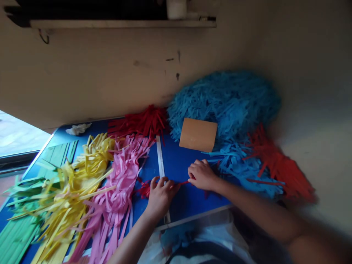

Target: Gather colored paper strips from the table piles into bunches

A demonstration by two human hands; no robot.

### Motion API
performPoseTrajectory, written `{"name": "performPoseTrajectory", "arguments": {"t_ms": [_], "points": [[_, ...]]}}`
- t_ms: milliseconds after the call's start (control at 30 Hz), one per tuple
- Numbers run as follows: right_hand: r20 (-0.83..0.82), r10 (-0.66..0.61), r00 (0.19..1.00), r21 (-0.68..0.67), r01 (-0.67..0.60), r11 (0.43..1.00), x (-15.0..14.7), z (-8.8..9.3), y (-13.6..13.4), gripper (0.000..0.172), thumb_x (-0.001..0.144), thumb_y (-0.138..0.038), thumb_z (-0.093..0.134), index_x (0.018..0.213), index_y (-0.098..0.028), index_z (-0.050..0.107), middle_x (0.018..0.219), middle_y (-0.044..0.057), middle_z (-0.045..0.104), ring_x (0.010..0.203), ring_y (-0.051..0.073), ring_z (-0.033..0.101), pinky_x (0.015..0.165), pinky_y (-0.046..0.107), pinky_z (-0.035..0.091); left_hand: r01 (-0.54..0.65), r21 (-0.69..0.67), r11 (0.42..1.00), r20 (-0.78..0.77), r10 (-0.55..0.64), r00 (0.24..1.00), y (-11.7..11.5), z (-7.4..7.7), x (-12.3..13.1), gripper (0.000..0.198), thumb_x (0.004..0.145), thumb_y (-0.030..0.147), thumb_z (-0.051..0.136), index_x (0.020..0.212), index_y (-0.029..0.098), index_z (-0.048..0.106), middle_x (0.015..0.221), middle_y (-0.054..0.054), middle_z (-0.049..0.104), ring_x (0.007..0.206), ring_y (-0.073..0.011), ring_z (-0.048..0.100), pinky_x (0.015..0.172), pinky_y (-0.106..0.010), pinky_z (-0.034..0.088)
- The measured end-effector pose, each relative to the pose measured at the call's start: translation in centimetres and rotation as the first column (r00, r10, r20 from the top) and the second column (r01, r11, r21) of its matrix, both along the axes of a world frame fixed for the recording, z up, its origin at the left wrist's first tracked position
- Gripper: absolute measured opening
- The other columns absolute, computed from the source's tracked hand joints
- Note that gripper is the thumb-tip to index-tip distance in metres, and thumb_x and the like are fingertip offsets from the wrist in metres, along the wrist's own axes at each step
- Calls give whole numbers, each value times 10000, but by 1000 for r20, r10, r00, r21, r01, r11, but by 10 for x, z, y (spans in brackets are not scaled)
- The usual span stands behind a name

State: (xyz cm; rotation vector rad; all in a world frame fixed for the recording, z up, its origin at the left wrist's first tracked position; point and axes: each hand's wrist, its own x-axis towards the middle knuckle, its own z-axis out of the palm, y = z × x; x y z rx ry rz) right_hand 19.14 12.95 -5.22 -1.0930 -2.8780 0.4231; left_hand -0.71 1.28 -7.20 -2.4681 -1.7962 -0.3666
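Observation:
A thin red strip (183,182) runs between my two hands, low over the blue table (178,165). My left hand (161,196) has its fingers bent down and closed on the strip's left part. A small bunch of red strips (144,190) lies just left of that hand. On the other side, my right hand (202,175) is curled in a fist around the strip's right end; its fingertips are partly hidden. Just beyond the right hand is an orange-brown card (198,134), and loose blue strips (236,165) lie to its right.
Pink (119,183), yellow (79,183) and green strips (22,231) cover the table's left. Red strips (143,123) lie at the back, near a big blue fringed heap (225,102) by the wall. More red strips (283,168) sit right. A shelf (123,24) hangs above.

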Motion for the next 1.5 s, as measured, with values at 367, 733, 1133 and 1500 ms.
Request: {"name": "performPoseTrajectory", "arguments": {"t_ms": [367,733,1133,1500], "points": [[84,519,850,436,-500,748,-25,-19,-2,206,889,-89,511,762,-147,661,750,54,671,723,183,555,929,465,331,-32,195,980,163,0,987,13,-5,15,227,859,96,584,727,258,673,765,44,711,862,-174,623,1055,-451,255],[-523,-237,819,-763,-326,558,2,79,-47,227,765,-383,706,812,-167,753,793,21,721,744,156,620,712,262,435,127,580,805,234,-313,920,-28,89,13,136,893,112,600,908,211,692,799,35,765,765,-116,702,1133,-414,260],[-563,-749,350,-807,-430,405,-13,52,-100,316,720,-463,804,803,-192,666,638,-32,603,547,107,554,558,229,423,-110,253,961,676,-94,731,-50,69,29,231,861,173,629,1063,269,688,869,10,735,766,-137,704,932,-288,532],[-811,-444,381,-563,-303,769,-6,57,-85,171,811,-414,747,775,-249,726,765,8,634,690,146,590,652,265,457,-19,288,958,743,-211,635,-45,66,19,208,799,123,687,942,272,712,814,-6,734,777,-167,700,768,-265,579]]}}
